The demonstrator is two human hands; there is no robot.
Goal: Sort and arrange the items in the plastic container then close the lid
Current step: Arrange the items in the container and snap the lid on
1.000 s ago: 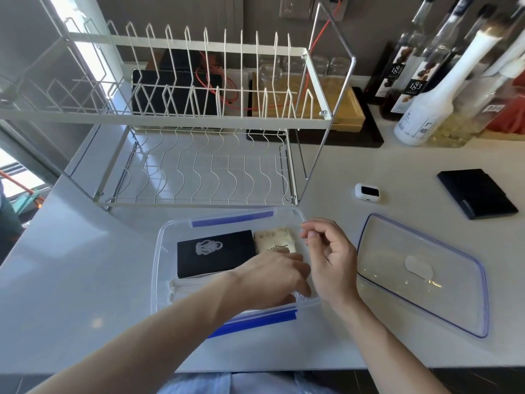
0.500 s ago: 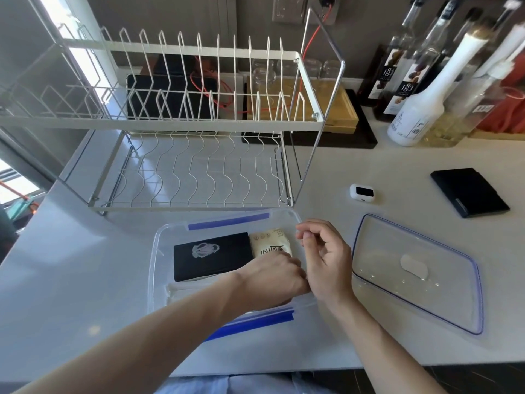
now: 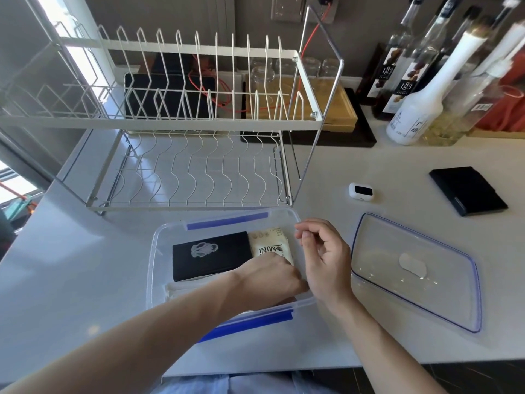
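The clear plastic container point(image 3: 152, 251) with blue clips stands on the white counter in front of me. Inside it lie a black box with a white figure point(image 3: 211, 255), a beige packet marked MINI point(image 3: 270, 245) to its right, and a white item point(image 3: 187, 288) along the front wall. My left hand point(image 3: 270, 280) reaches into the container's right front corner, knuckles up, its fingertips hidden behind my right hand. My right hand point(image 3: 324, 260) hovers at the container's right rim, fingers loosely curled, nothing seen in it. The clear lid point(image 3: 412, 268) lies on the counter to the right.
A white wire dish rack point(image 3: 199, 123) stands just behind the container. A small white device point(image 3: 361, 191) and a black wallet-like case point(image 3: 467, 190) lie on the counter at the right. Several bottles point(image 3: 412, 109) line the back right, beside a wooden tray point(image 3: 338, 109).
My left hand has drawn back slightly toward the container's front, uncovering more of the beige packet. My right hand stays at the right rim.
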